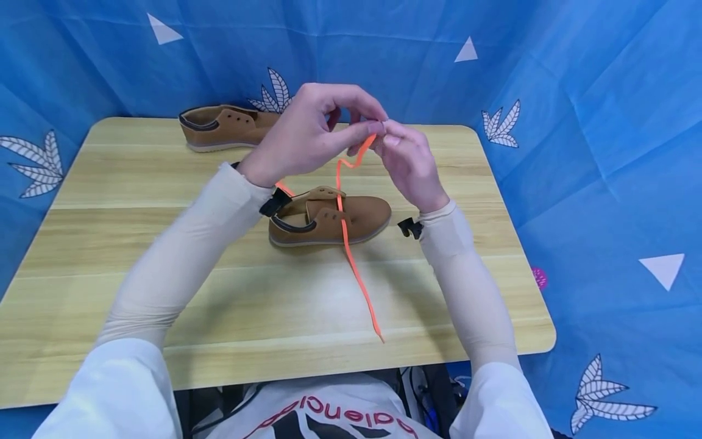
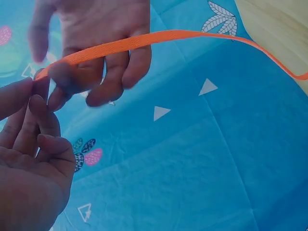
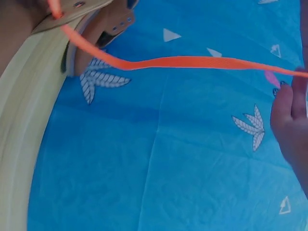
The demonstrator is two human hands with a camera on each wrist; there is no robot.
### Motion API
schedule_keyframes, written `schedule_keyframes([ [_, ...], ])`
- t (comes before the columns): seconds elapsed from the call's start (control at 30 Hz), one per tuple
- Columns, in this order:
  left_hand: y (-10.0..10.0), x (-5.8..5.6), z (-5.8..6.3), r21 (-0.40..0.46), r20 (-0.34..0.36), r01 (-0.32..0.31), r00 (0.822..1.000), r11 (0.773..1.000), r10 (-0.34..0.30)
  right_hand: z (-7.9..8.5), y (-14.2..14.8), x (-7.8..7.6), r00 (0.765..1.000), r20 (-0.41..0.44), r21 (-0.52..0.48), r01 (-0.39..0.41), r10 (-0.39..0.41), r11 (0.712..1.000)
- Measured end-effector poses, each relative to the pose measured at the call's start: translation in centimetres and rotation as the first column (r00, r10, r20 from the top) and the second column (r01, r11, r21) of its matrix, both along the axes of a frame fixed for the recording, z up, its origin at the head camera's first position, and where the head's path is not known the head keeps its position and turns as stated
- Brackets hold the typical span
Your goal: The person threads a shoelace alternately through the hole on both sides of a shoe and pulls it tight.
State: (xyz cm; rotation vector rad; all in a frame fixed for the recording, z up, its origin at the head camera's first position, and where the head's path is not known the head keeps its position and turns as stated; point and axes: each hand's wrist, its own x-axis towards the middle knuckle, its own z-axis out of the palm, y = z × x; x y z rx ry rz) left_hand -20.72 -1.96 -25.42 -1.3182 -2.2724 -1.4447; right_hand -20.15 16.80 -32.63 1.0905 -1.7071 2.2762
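Observation:
An orange shoelace (image 1: 355, 262) runs across a brown shoe (image 1: 367, 213) and rises to both hands above it. My left hand (image 1: 318, 131) pinches the lace near its raised end, between thumb and index finger. Fingertip to fingertip with it, my right hand (image 1: 411, 161) holds the same part of the lace between thumb and forefinger; the exact contact is partly hidden. In the left wrist view, the lace (image 2: 125, 45) passes in front of the right hand's fingers, some of them blurred. The right wrist view shows the lace (image 3: 192, 62) stretched from the shoe toward the fingers.
A second brown shoe (image 1: 225, 125), without a visible lace, stands at the back left of the wooden table (image 1: 99, 244). The loose lace end lies toward the table's front edge. Blue patterned curtain (image 1: 592, 183) hangs behind and beside the table.

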Motion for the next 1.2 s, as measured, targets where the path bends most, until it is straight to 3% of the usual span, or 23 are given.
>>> schedule_keyframes([
  [0.13, -0.1, 0.0, -0.5, 0.013, -0.027, 0.013, 1.0, 1.0, -0.013, 0.3, 0.3, -0.3, 0.986, 0.131, -0.036, -0.103, 0.107, 0.994],
  [0.37, -0.4, 0.4, -1.6, 0.049, -0.049, 0.06, 0.997, 0.997, -0.058, 0.1, 0.5, -0.5, 0.981, 0.101, 0.043, -0.168, 0.163, 0.985],
  [0.43, -0.7, 0.8, -1.6, 0.053, -0.008, 0.058, 0.998, 0.997, -0.058, 0.3, 0.3, -0.3, 0.984, 0.097, 0.059, -0.159, 0.153, 0.986],
  [0.5, -1.1, 0.9, -2.0, 0.095, 0.088, 0.06, 0.994, 0.994, -0.068, 0.6, 0.1, 0.0, 0.987, 0.083, 0.072, -0.145, 0.139, 0.987],
  [0.57, -1.4, 0.4, -3.0, 0.147, 0.218, 0.03, 0.974, 0.989, -0.062, 0.9, -0.2, 0.2, 0.99, 0.047, 0.103, -0.135, 0.131, 0.985],
  [0.6, -1.6, 0.1, -3.8, 0.161, 0.301, 0.008, 0.952, 0.987, -0.057, 1.0, -0.3, 0.3, 0.992, 0.021, 0.129, -0.129, 0.127, 0.983],
  [0.63, -1.7, -0.1, -4.7, 0.164, 0.396, -0.007, 0.916, 0.986, -0.059, 1.1, -0.4, 0.4, 0.992, -0.011, 0.159, -0.119, 0.122, 0.98],
  [0.7, -1.9, -1.2, -7.1, 0.141, 0.583, 0.004, 0.808, 0.99, -0.086, 1.3, -0.5, 0.7, 0.989, -0.088, 0.235, -0.097, 0.12, 0.967],
  [0.73, -2.0, -1.4, -8.1, 0.118, 0.665, 0.027, 0.74, 0.993, -0.099, 1.3, -0.5, 0.9, 0.986, -0.12, 0.273, -0.081, 0.117, 0.959],
  [0.77, -1.9, -1.5, -9.0, 0.108, 0.741, 0.063, 0.661, 0.992, -0.122, 1.3, -0.5, 1.1, 0.982, -0.149, 0.312, -0.068, 0.119, 0.948],
  [0.8, -1.9, -1.6, -9.9, 0.117, 0.807, 0.105, 0.569, 0.987, -0.157, 1.2, -0.6, 1.4, 0.976, -0.184, 0.352, -0.048, 0.119, 0.935],
  [0.87, -1.7, -1.5, -11.2, 0.187, 0.886, 0.167, 0.398, 0.968, -0.24, 0.9, -0.8, 2.0, 0.958, -0.263, 0.437, 0.01, 0.117, 0.899],
  [0.9, -1.6, -1.3, -11.7, 0.237, 0.904, 0.173, 0.321, 0.956, -0.282, 0.6, -0.9, 2.3, 0.946, -0.303, 0.478, 0.044, 0.118, 0.877],
  [0.93, -1.4, -1.1, -12.0, 0.279, 0.913, 0.17, 0.259, 0.945, -0.316, 0.3, -1.1, 2.7, 0.929, -0.352, 0.518, 0.091, 0.115, 0.851],
  [0.97, -1.4, -0.9, -12.2, 0.311, 0.918, 0.157, 0.207, 0.938, -0.339, 0.0, -1.3, 3.1, 0.907, -0.405, 0.555, 0.143, 0.116, 0.819],
  [1.0, -1.4, -0.6, -12.5, 0.331, 0.919, 0.142, 0.176, 0.933, -0.353, -0.4, -1.5, 3.6, 0.881, -0.457, 0.589, 0.2, 0.119, 0.783],
  [1.03, -1.4, -0.3, -12.6, 0.338, 0.921, 0.131, 0.155, 0.932, -0.356, -0.9, -1.7, 4.1, 0.855, -0.502, 0.619, 0.251, 0.129, 0.745],
  [1.1, -1.4, 0.3, -12.9, 0.326, 0.932, 0.104, 0.133, 0.94, -0.338, -1.8, -2.2, 5.2, 0.798, -0.582, 0.662, 0.353, 0.156, 0.661],
  [1.17, -1.5, 0.9, -13.3, 0.316, 0.937, 0.08, 0.13, 0.945, -0.325, -2.5, -2.6, 6.4, 0.742, -0.64, 0.688, 0.438, 0.199, 0.579],
  [1.2, -1.6, 1.2, -13.5, 0.316, 0.937, 0.072, 0.137, 0.946, -0.323, -2.9, -2.8, 7.0, 0.72, -0.657, 0.698, 0.468, 0.224, 0.542],
])
